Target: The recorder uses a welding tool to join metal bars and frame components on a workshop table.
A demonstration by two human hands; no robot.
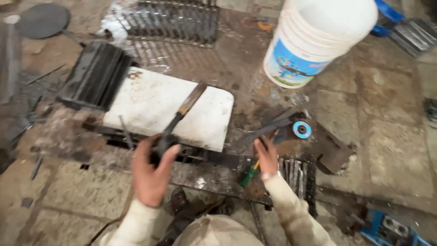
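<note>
The left hand (152, 175) grips a dark flat bar (180, 116) over the white board (154, 107), none yet set down, while the right hand (266, 155) lies open on loose strips (273, 125) beside a screwdriver (249, 175).

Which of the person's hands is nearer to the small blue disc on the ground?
Right. The right hand lies just left of and below the blue disc, by a green-handled screwdriver. The left hand is much farther left, gripping a dark tool.
</note>
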